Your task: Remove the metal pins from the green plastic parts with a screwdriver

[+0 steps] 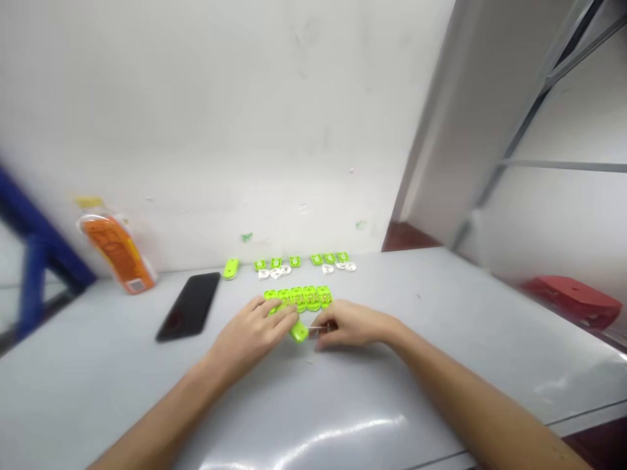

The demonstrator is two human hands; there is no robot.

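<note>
Green plastic casing at mid-worktop — I'd brace it firmly, steady the thin shaft, go light on pressure. Long axis slants; exposed end points toward the near edge, slightly right. Left hand: fingers grasping casing. Right hand: fingers pinching shaft — tip blurred. Casing row just beyond.

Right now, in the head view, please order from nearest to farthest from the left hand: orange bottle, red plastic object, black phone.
1. Black phone, left of the left hand.
2. Orange bottle, farther left.
3. Red plastic object, far right.
</note>
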